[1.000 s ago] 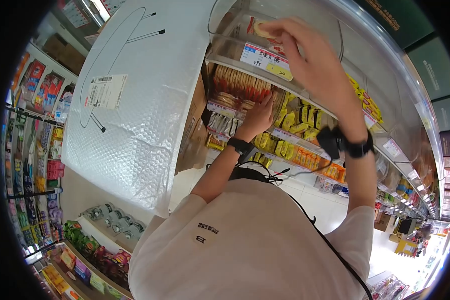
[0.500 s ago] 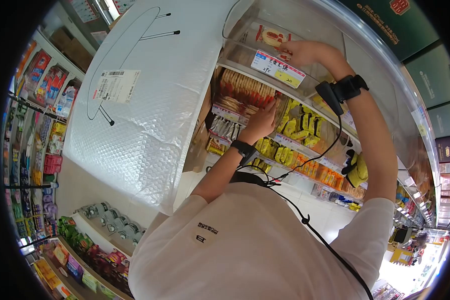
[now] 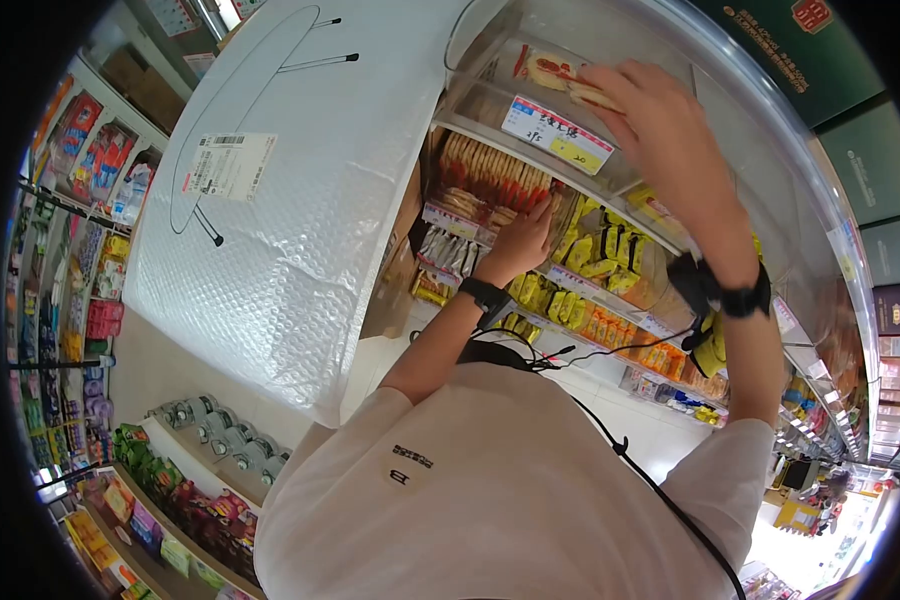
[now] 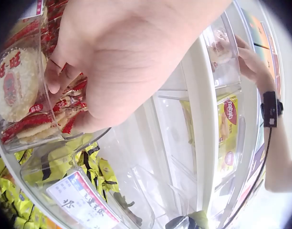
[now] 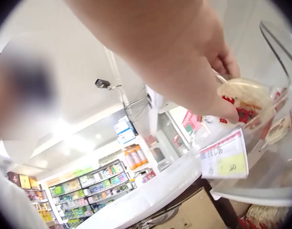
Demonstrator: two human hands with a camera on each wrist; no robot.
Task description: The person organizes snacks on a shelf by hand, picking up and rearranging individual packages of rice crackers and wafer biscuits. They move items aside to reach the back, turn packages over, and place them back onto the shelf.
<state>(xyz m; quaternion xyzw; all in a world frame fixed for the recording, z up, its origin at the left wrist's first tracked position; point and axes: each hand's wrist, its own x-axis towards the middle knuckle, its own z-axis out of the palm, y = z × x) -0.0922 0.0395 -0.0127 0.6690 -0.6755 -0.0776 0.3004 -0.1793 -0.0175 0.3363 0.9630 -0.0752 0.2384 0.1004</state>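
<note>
In the upper clear bin [image 3: 490, 75], my right hand [image 3: 660, 125] pinches a wrapped round rice cracker [image 5: 246, 98] between thumb and fingers. Beside it inside the bin lies another cracker packet [image 3: 548, 68], pale with red print. One shelf lower, my left hand [image 3: 518, 245] reaches into a bin tightly lined with red-wrapped rice crackers [image 3: 490, 170]. The left wrist view shows its fingers curled over packets [image 4: 74, 102] at the end of the row, the thumb on their other side. A single large cracker [image 4: 16, 83] faces out through the clear bin wall there.
A price tag [image 3: 557, 134] hangs on the upper bin's front. Yellow snack packets [image 3: 600, 245] fill bins right of my left hand. A large bubble-wrapped board [image 3: 260, 250] stands at the left. Green boxes [image 3: 850, 140] line the far right, and a cable [image 3: 660, 490] runs down my shirt.
My right hand dipped lower into the upper bin, then rose and turned, pinching a cracker beside the packet lying there. The left hand has stayed at the cracker row.
</note>
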